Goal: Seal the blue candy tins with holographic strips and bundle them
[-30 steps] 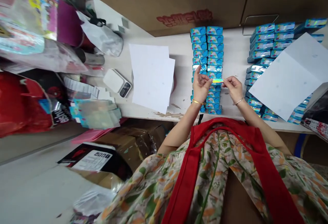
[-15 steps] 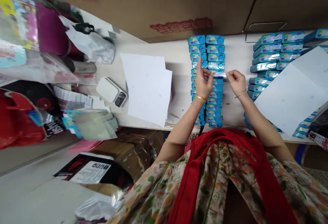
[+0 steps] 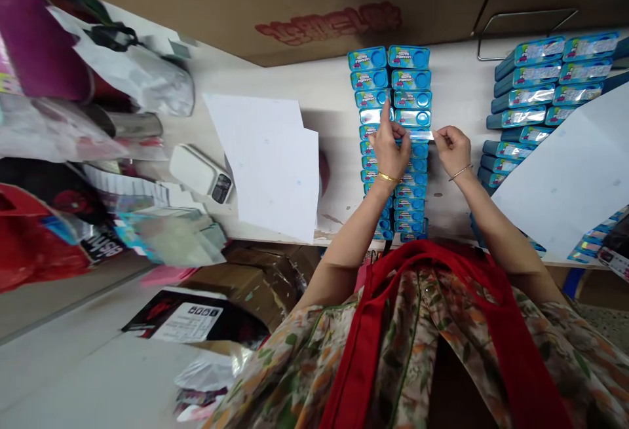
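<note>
Left hand (image 3: 393,152) and right hand (image 3: 453,149) shifted toward far edge of bench (image 3: 339,154). Both pinch shiny strip (image 3: 421,135) by opposite ends, fingertips closed. Strip over right column of blue boxes (image 3: 411,80), between bench's near and far edges.

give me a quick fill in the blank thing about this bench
The shiny silvery strip runs between the right grip and the ____ grip.
A thin ____-coloured bracelet circles the left wrist.
Below the strip, small blue rectangular boxes form ____ columns.
The large brown cardboard box bears ____ lettering.
Missing words: left; gold; two; red
</note>
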Available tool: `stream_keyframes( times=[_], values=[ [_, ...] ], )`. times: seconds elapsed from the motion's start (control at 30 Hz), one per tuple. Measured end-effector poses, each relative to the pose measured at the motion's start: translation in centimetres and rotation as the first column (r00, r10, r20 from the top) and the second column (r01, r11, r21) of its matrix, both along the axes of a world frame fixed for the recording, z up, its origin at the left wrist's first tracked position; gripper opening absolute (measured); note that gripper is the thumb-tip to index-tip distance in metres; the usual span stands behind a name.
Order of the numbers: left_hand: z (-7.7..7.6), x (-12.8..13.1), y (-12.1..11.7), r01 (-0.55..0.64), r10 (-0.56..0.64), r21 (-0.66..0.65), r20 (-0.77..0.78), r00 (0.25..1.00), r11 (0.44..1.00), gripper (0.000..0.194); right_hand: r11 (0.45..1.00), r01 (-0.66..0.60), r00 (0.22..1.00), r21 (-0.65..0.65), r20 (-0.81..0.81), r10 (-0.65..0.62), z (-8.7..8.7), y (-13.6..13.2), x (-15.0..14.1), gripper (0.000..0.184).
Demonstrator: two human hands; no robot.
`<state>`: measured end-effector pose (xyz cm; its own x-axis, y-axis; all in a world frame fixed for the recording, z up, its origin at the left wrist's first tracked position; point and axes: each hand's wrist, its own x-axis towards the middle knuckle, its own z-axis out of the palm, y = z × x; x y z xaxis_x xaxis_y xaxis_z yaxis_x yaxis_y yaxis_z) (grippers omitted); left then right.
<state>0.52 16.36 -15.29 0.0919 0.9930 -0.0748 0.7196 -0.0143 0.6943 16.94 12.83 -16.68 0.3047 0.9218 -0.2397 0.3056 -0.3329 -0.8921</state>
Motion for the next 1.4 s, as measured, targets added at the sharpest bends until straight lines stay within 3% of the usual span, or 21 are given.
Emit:
stream_keyframes(
  times=[0.13,0.27,0.37,0.43,0.5,0.6,0.67,0.77,0.87,0.97,1.2,1.4],
  values=[
    [-0.2,-0.4,0.2,-0.016,0.015,-0.02,-0.056,0.998,1.0,0.088,0.998,0.031,0.993,-0.058,-0.115,-0.037,-1.5,-0.2,-0.5,0.048],
    [-0.9,-1.0,0.3,-0.088,0.098,0.064,-0.162,0.982,0.994,0.099,0.986,0.121,0.947,-0.118,-0.283,-0.15,-4.5,-0.5,-1.8,0.062],
    [-1.4,-1.2,0.4,-0.086,0.092,0.042,-0.169,0.981,0.995,0.096,0.978,0.14,0.942,-0.157,-0.283,-0.181,-6.7,-0.5,-2.4,0.07],
    [-1.2,-1.4,0.6,-0.096,0.09,-0.029,-0.158,0.983,0.995,0.093,0.975,0.149,0.954,-0.163,-0.235,-0.185,-7.2,-0.3,-2.3,0.071],
    [-0.2,-1.5,0.8,-0.111,0.104,-0.063,-0.102,0.989,0.992,0.082,0.978,0.17,0.966,-0.118,-0.177,-0.189,-6.5,-0.1,-1.7,0.071],
    [2.5,-1.5,0.9,-0.09,0.087,0.023,0.105,0.991,0.996,0.053,0.975,0.221,0.967,0.005,-0.128,-0.219,-3.9,0.4,-0.6,0.068],
    [4.4,-1.3,1.1,-0.062,0.043,0.062,0.274,0.961,0.996,0.041,0.974,0.228,0.959,0.008,-0.177,-0.223,-2.0,0.6,-0.3,0.075],
    [5.9,-0.8,1.6,-0.017,0.026,-0.024,0.469,0.883,1.0,0.033,0.987,0.149,0.93,-0.056,-0.33,-0.159,0.2,1.1,-0.5,0.083],
    [5.3,-0.3,2.4,0.036,0.068,-0.176,0.551,0.831,0.984,0.024,0.995,0.1,0.919,-0.01,-0.381,-0.097,1.5,1.4,-0.9,0.062],
    [3.8,-0.1,3.4,0.037,0.12,-0.271,0.539,0.834,0.962,0.014,0.991,0.118,0.938,0.059,-0.333,-0.092,2.2,1.8,-1.0,0.053],
    [1.3,-0.1,5.0,-0.072,0.104,-0.149,0.221,0.97,0.986,0.015,0.981,0.077,0.997,0.179,0.006,-0.08,1.3,2.3,-0.7,0.043],
    [0.4,0.4,4.9,-0.062,0.063,-0.139,0.004,0.998,0.988,0.018,0.99,0.044,0.99,0.137,0.123,-0.061,-0.4,2.2,-0.8,0.04]
  ],
)
